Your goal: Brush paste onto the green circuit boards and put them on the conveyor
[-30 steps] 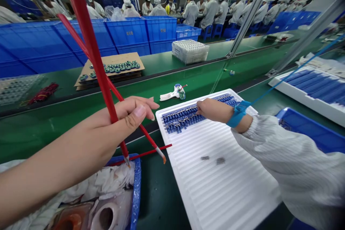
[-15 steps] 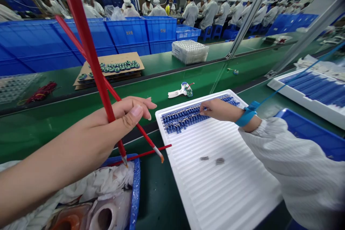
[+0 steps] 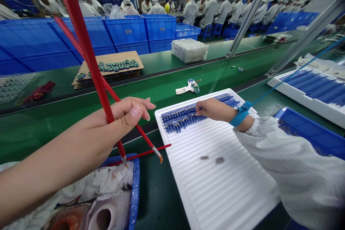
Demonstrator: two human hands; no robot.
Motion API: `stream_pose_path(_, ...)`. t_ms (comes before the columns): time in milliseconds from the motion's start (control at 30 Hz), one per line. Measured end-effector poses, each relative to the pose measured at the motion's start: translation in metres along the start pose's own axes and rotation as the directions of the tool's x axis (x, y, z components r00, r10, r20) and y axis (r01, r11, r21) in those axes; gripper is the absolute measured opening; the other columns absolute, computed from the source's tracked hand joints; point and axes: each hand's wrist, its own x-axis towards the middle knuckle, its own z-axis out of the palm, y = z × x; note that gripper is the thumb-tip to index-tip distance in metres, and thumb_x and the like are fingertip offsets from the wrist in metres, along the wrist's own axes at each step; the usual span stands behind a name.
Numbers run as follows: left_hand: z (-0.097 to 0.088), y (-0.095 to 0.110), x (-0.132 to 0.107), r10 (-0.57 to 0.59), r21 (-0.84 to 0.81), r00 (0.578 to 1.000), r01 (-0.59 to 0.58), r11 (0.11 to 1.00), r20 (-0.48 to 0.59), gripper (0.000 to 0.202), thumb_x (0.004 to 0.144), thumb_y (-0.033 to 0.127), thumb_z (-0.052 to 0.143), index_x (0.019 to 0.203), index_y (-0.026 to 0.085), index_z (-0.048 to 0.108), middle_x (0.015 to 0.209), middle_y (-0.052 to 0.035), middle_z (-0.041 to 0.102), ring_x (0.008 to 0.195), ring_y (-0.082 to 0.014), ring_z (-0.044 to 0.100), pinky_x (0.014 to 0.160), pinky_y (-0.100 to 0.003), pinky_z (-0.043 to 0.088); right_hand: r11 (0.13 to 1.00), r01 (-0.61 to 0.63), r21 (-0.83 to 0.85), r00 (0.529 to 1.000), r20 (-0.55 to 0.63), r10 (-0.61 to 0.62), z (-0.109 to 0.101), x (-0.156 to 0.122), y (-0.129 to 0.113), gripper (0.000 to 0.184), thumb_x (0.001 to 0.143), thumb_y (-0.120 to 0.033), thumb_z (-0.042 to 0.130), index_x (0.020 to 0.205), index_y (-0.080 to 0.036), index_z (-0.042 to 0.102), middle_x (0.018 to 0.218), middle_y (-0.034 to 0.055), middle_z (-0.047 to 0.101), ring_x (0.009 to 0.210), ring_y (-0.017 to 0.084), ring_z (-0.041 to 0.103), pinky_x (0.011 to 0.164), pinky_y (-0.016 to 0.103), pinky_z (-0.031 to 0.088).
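Observation:
My left hand (image 3: pixel 124 118) is closed round two crossed red-handled brushes. The nearer brush (image 3: pixel 93 59) slants down to a tip above the blue bin at lower left; the other brush (image 3: pixel 147 138) ends in an orange-stained tip. At the top of a white foam tray (image 3: pixel 215 187), my right hand (image 3: pixel 210 109) pinches at rows of small blue parts with metal pieces (image 3: pixel 179 115). What lies between those fingertips is too small to make out. A blue strap (image 3: pixel 241 113) circles the right wrist. Two small bundles of thin metal pieces (image 3: pixel 220 160) rest lower on the tray.
A blue bin (image 3: pixel 136 190) holds white cloth, open-mouthed containers and a third red stick (image 3: pixel 153 151). On the green belt is a white part with a circuit board (image 3: pixel 190 87). Another blue bin (image 3: pixel 296 129) stands right. Metal posts (image 3: pixel 252 10) rise beyond; people work behind.
My right hand has shifted slightly left along the blue rows. The white part on the belt has moved right. My left hand and its brushes stay nearly still.

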Motion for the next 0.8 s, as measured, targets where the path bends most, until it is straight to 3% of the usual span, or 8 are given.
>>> stream_pose_path(267, 0.002, 0.004, 0.000, -0.031, -0.002, 0.999, 0.031, 1.000, 0.004, 0.035, 0.077, 0.064, 0.047, 0.079, 0.031, 0.059, 0.124, 0.0108, 0.054, 0.128, -0.0205, 0.036, 0.110, -0.032, 0.026, 1.000, -0.014, 0.001, 1.000, -0.015, 0.014, 0.004, 0.004, -0.002, 0.008, 0.083, -0.020, 0.066, 0.081, -0.013, 0.063, 0.071, 0.0026, 0.059, 0.069, 0.015, 0.053, 0.055, 0.021, 0.026)
stream_pose_path(400, 0.003, 0.004, 0.000, -0.049, 0.009, 0.998, 0.049, 0.999, -0.031, 0.034, 0.076, 0.064, 0.048, 0.081, 0.032, 0.059, 0.123, 0.0106, 0.054, 0.126, -0.0203, 0.039, 0.111, -0.034, 0.025, 0.993, -0.047, 0.107, 0.998, -0.026, 0.050, 0.002, 0.008, 0.001, 0.011, 0.077, -0.019, 0.073, 0.074, -0.014, 0.064, 0.067, -0.0016, 0.058, 0.065, 0.011, 0.051, 0.055, 0.019, 0.029)
stream_pose_path(633, 0.006, 0.006, 0.004, -0.011, 0.021, 1.000, 0.010, 1.000, 0.014, 0.033, 0.079, 0.061, 0.047, 0.079, 0.030, 0.058, 0.124, 0.0099, 0.053, 0.127, -0.0227, 0.036, 0.111, -0.038, 0.024, 0.955, -0.111, 0.275, 0.993, -0.011, 0.119, 0.002, 0.014, -0.001, 0.015, 0.068, -0.013, 0.076, 0.062, -0.012, 0.063, 0.054, -0.0034, 0.052, 0.055, 0.009, 0.045, 0.052, 0.020, 0.026)
stream_pose_path(800, 0.008, 0.014, 0.005, 0.041, 0.083, 0.999, -0.043, 0.996, 0.029, 0.037, 0.082, 0.060, 0.041, 0.078, 0.027, 0.057, 0.123, 0.0077, 0.053, 0.122, -0.0248, 0.041, 0.105, -0.039, 0.033, 0.861, -0.145, 0.487, 0.985, -0.009, 0.170, -0.004, 0.011, 0.003, 0.026, 0.060, -0.015, 0.082, 0.059, -0.012, 0.057, 0.051, -0.0032, 0.044, 0.052, 0.009, 0.039, 0.049, 0.020, 0.024)
